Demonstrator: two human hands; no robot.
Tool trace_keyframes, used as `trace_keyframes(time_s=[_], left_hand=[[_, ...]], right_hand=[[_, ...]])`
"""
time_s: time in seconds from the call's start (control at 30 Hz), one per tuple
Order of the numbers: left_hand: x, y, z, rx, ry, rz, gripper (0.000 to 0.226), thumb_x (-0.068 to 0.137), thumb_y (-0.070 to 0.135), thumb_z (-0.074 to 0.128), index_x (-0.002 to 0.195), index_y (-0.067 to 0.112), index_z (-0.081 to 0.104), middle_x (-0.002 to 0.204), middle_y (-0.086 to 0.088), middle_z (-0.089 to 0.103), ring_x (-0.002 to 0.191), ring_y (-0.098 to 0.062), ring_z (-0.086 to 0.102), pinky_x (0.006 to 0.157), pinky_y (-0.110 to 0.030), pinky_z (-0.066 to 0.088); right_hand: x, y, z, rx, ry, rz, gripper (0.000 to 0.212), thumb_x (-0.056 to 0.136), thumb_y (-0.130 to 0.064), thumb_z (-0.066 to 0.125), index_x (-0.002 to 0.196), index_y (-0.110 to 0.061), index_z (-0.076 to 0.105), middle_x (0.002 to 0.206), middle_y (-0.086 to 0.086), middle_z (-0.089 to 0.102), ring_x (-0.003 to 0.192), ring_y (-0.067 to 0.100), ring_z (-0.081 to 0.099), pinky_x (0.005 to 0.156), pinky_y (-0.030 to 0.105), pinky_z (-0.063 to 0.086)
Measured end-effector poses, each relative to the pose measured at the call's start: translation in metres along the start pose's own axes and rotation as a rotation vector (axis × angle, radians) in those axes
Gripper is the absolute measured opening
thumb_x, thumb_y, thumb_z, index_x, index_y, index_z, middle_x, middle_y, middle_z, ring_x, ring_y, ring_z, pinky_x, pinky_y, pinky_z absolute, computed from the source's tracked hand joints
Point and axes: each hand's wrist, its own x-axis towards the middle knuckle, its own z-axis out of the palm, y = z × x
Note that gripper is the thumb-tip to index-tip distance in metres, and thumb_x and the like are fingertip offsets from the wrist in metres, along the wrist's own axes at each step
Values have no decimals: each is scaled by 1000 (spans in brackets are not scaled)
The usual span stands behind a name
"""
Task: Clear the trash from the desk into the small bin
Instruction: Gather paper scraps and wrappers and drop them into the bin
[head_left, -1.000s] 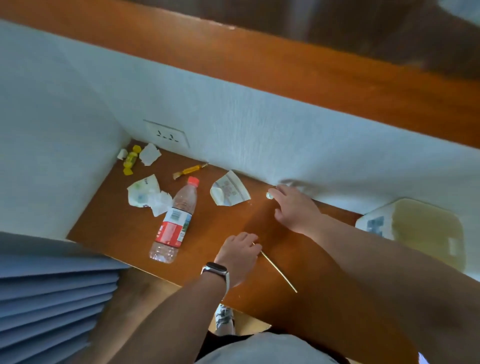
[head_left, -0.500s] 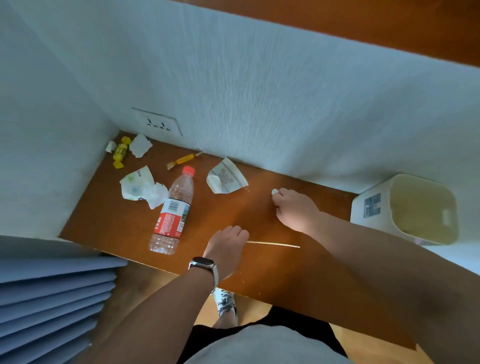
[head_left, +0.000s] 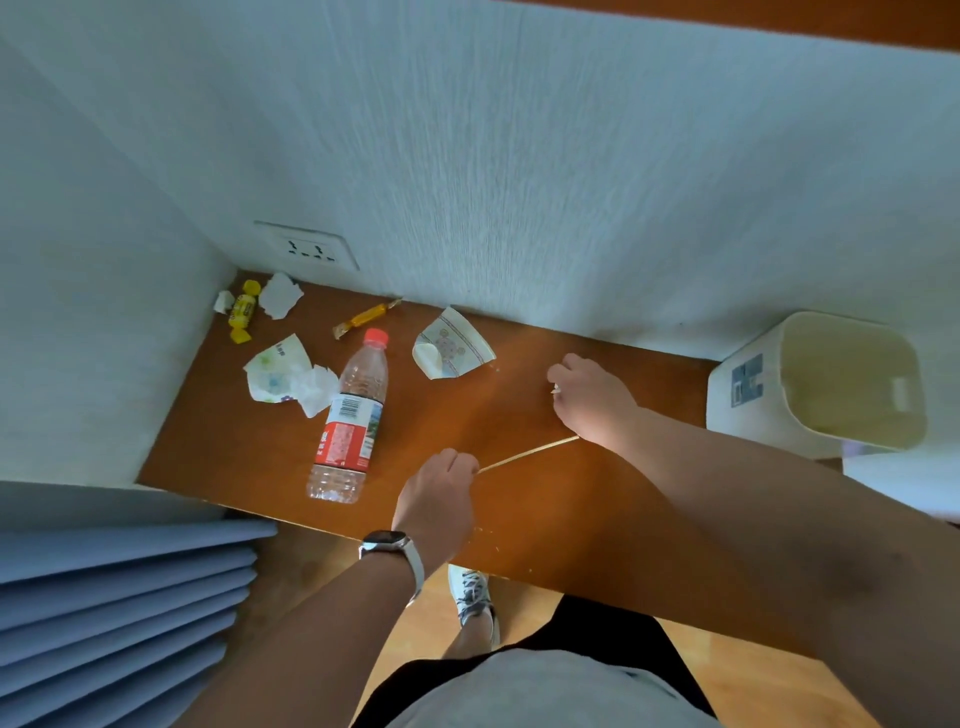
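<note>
Two hands work above the brown wooden desk (head_left: 597, 525): the left hand (head_left: 439, 496) pinches one end of a thin, light, probably snappable bamboo skewer (head_left: 527, 455), best held mid-length, while the right hand (head_left: 589, 397) is curled around a small white scrap.

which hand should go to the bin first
Right. The right hand, closed on a small white scrap, is nearest the cream plastic bin at the wooden desk's right end. The left hand holds the thin wooden stick farther away.

Red-capped bottle (head_left: 349, 415), cream bin (head_left: 815, 384), brown desk (head_left: 545, 514)
</note>
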Motion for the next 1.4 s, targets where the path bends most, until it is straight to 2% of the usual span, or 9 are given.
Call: trace_keyframes(time_s=[0.17, 0.33, 0.57, 0.73, 0.87, 0.93, 1.07, 1.2, 1.4], left_hand=[[-2, 1, -6, -35, 13, -57, 17, 100, 11, 49, 106, 16, 65, 95, 1, 64, 83, -15, 59, 74, -31, 55], [2, 19, -10, -165, 13, -112, 12, 100, 15, 54, 103, 19, 64, 90, 6, 63, 79, -10, 60, 70, -24, 54], [19, 77, -15, -171, -49, 122, 8, 98, 18, 58, 101, 20, 66, 86, 12, 61, 77, -4, 59, 69, -15, 50], [33, 137, -17, -172, -85, 254, 12, 99, 23, 57, 106, 21, 67, 94, 12, 63, 82, -5, 59, 70, -9, 45], [50, 180, -22, -181, -85, 265, 13, 99, 24, 56, 107, 23, 67, 92, 14, 62, 83, -4, 59, 73, -15, 51], [58, 200, -25, -154, -80, 282, 13, 99, 25, 56, 105, 24, 67, 93, 15, 61, 84, -4, 58, 70, -13, 48], [72, 234, -30, -67, -47, 279, 16, 99, 25, 52, 105, 23, 67, 93, 13, 58, 83, -7, 54, 67, -14, 39], [74, 258, -27, 20, -34, 315, 22, 99, 26, 51, 109, 19, 69, 97, 9, 58, 88, -10, 55, 76, -22, 46], [75, 293, -21, 143, 3, 456, 22, 98, 25, 53, 104, 16, 72, 98, 2, 64, 88, -15, 58, 77, -33, 55]], right_hand=[[-15, 5, -7, 40, 29, 16, 18, 93, -15, 54, 109, -13, 61, 96, 0, 55, 78, 16, 55, 68, 33, 56], [-49, 13, -24, 109, 116, 69, 19, 93, -21, 57, 111, -17, 63, 101, -2, 59, 81, 14, 58, 72, 27, 56], [-101, 40, -72, 275, 281, 157, 18, 93, -24, 56, 109, -18, 63, 105, -5, 60, 92, 13, 58, 80, 31, 53], [-137, 83, -112, 303, 421, 292, 18, 89, -22, 61, 105, -15, 64, 105, 0, 61, 89, 20, 60, 76, 36, 51], [-169, 117, -130, 316, 437, 433, 19, 90, -24, 55, 105, -17, 64, 107, -3, 58, 93, 20, 57, 76, 35, 47], [-186, 133, -134, 303, 458, 453, 19, 90, -25, 55, 105, -17, 64, 107, -2, 59, 92, 21, 57, 75, 34, 46], [-207, 157, -134, 270, 492, 433, 19, 89, -20, 58, 103, -10, 66, 103, 7, 63, 90, 28, 59, 77, 39, 48], [-214, 173, -124, 231, 499, 384, 16, 83, -17, 62, 97, -8, 65, 92, 10, 64, 82, 32, 59, 70, 43, 50], [-218, 189, -108, 145, 417, 314, 18, 81, -23, 59, 92, -10, 64, 89, 7, 62, 82, 28, 57, 69, 41, 49]])
